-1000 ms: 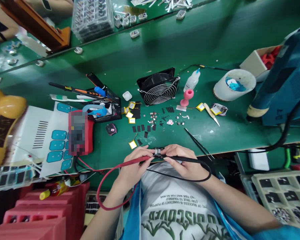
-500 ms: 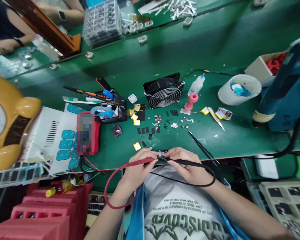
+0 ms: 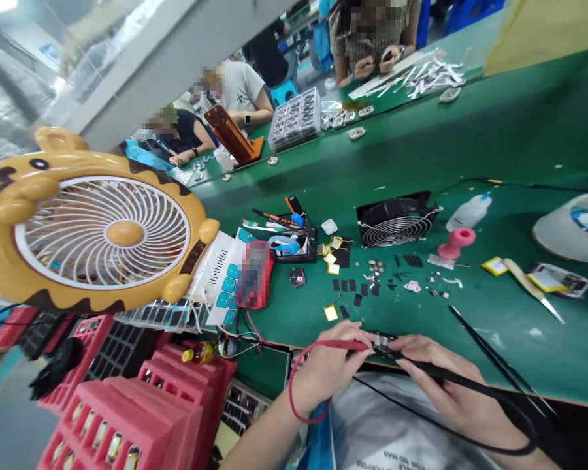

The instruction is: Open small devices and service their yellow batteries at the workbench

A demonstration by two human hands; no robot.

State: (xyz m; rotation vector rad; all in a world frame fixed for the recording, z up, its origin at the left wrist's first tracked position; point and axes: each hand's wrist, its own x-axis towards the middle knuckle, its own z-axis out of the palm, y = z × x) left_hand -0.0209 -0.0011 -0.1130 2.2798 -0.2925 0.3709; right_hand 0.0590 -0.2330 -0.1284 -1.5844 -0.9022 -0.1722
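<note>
At the bench's front edge my left hand (image 3: 330, 362) is closed on a red test probe (image 3: 345, 344). My right hand (image 3: 441, 372) is closed on a black test probe (image 3: 434, 369). Between my fingertips sits a small dark electronic device (image 3: 383, 344) with a silvery middle, steadied from both sides. Fingers cover the probe tips, so I cannot tell exactly where they touch. To the left stands a red-cased multimeter (image 3: 268, 277), with cables below it. Tweezers (image 3: 494, 352) lie on the bench right of my right hand.
Small black pads (image 3: 351, 286) and a yellow-edged battery (image 3: 330, 313) lie beyond my hands. Behind them stand a black fan (image 3: 396, 222), a pink holder (image 3: 455, 243) and a clear bottle (image 3: 470, 210). Left is a tiger-faced fan (image 3: 125, 233) above pink foam trays (image 3: 122, 418). Several people sit opposite.
The camera view has swung left and up, bringing the whole tiger-faced fan and the people opposite into sight. Both hands keep their hold on the probes and device.
</note>
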